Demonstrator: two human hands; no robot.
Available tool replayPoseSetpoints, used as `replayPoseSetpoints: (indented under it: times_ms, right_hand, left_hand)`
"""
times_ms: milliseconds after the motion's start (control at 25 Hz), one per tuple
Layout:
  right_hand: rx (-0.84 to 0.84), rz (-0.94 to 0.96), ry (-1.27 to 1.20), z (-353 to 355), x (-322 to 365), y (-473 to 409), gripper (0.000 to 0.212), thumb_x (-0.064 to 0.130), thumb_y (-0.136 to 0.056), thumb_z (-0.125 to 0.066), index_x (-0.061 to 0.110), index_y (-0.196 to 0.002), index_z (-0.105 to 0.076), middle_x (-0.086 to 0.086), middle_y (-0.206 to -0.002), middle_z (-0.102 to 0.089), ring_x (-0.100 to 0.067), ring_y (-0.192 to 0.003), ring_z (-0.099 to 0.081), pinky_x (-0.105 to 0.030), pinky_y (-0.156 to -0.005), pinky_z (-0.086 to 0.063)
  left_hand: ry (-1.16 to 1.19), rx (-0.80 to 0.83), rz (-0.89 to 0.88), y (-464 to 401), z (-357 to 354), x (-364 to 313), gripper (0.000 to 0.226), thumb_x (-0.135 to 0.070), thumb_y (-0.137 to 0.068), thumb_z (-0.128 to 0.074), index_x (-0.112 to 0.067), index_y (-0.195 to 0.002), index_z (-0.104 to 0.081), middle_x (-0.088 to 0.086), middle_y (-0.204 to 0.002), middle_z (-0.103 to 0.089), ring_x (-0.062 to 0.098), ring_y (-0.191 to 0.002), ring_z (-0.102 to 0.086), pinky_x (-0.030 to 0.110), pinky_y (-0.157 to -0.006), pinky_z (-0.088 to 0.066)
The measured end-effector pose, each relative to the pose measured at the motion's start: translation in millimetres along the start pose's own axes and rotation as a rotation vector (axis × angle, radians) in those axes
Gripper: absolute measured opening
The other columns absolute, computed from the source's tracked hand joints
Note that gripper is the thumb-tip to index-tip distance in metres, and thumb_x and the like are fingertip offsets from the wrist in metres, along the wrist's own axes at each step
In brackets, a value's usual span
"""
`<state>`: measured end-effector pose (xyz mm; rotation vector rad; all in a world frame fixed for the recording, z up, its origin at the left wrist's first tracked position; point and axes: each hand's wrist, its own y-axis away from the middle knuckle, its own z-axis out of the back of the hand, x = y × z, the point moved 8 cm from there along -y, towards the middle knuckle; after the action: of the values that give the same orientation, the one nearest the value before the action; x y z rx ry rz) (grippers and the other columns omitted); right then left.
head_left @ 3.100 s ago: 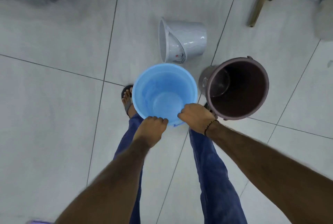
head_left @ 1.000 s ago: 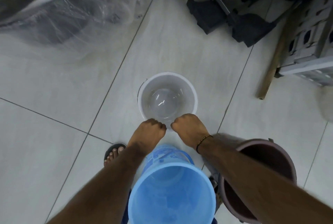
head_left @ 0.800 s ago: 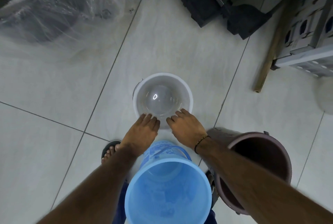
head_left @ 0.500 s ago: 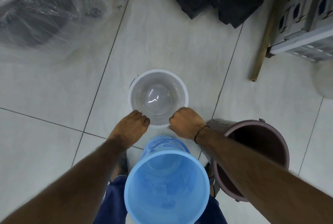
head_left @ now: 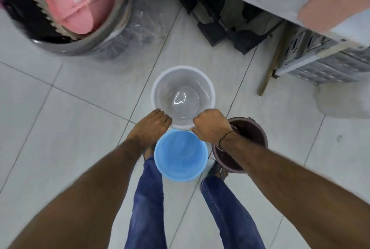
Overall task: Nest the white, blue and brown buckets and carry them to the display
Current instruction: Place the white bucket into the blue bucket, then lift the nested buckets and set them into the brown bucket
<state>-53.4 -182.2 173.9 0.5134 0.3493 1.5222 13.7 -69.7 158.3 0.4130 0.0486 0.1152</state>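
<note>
Since approx. 0.5 s ago, left hand (head_left: 153, 126) and right hand (head_left: 210, 125) have closed on the near rim of the white bucket (head_left: 183, 96), which stands upright w/ blue bucket (head_left: 181, 155) just behind the hands and brown bucket (head_left: 245, 138) under the right wrist. Judgement: nesting not begun; white bucket is gripped for transfer. No legible brand, label or text.

One head-worn camera looks steeply down at the tiled floor (head_left: 60, 128).
</note>
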Motion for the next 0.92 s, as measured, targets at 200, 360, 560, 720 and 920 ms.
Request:
replayPoseSetpoints:
  times_ms: [200, 360, 560, 720, 920]
  right_hand:
    - [0.009, 0.050, -0.015, 22.3, 52.1, 93.7, 0.031, 0.036, -0.097, -0.053, 0.016, -0.085, -0.073, -0.005, -0.083, -0.073, -0.027, -0.080, -0.068, -0.034, -0.069, -0.050]
    - [0.092, 0.033, -0.050, -42.6, 94.7, 128.8, 0.033, 0.043, -0.100, -0.052, 0.018, -0.095, -0.073, -0.003, -0.091, -0.073, -0.025, -0.087, -0.067, -0.036, -0.078, -0.054]
    - [0.131, 0.033, -0.038, -163.3, 128.0, 90.2, 0.034, 0.043, -0.099, -0.053, 0.017, -0.101, -0.074, -0.007, -0.100, -0.075, -0.028, -0.096, -0.068, -0.036, -0.081, -0.051]
    - [0.193, 0.024, -0.059, -259.9, 137.5, 49.6, 0.031, 0.039, -0.099, -0.053, 0.016, -0.101, -0.074, -0.007, -0.100, -0.074, -0.030, -0.095, -0.067, -0.036, -0.079, -0.050]
    - [0.164, -0.060, -0.140, -296.5, 137.6, 32.3, 0.033, 0.041, -0.095, -0.056, 0.015, -0.103, -0.073, -0.006, -0.100, -0.075, -0.028, -0.094, -0.066, -0.037, -0.083, -0.053]
  left_hand:
    - [0.115, 0.015, 0.094, 89.8, 35.9, -72.1, 0.030, -0.006, -0.085, -0.069, -0.008, -0.115, -0.063, 0.011, -0.111, -0.069, 0.029, -0.104, -0.062, 0.040, -0.103, -0.045]
    - [0.168, 0.076, 0.074, 128.8, -10.5, -124.8, 0.036, -0.007, -0.072, -0.082, -0.009, -0.106, -0.070, 0.009, -0.103, -0.074, 0.027, -0.096, -0.068, 0.040, -0.097, -0.053]
    - [0.172, 0.171, 0.043, 126.0, -146.5, -151.9, 0.031, -0.016, -0.079, -0.075, -0.014, -0.109, -0.068, 0.004, -0.107, -0.073, 0.022, -0.100, -0.067, 0.035, -0.101, -0.050]
    - [0.228, 0.205, 0.088, 103.4, -246.2, -159.2, 0.029, -0.007, -0.085, -0.063, -0.009, -0.114, -0.062, 0.010, -0.116, -0.068, 0.028, -0.109, -0.059, 0.039, -0.105, -0.044]
    - [0.322, 0.102, 0.131, 89.0, -283.1, -158.0, 0.038, -0.009, -0.088, -0.068, -0.004, -0.125, -0.059, 0.018, -0.132, -0.060, 0.037, -0.125, -0.050, 0.046, -0.114, -0.036]
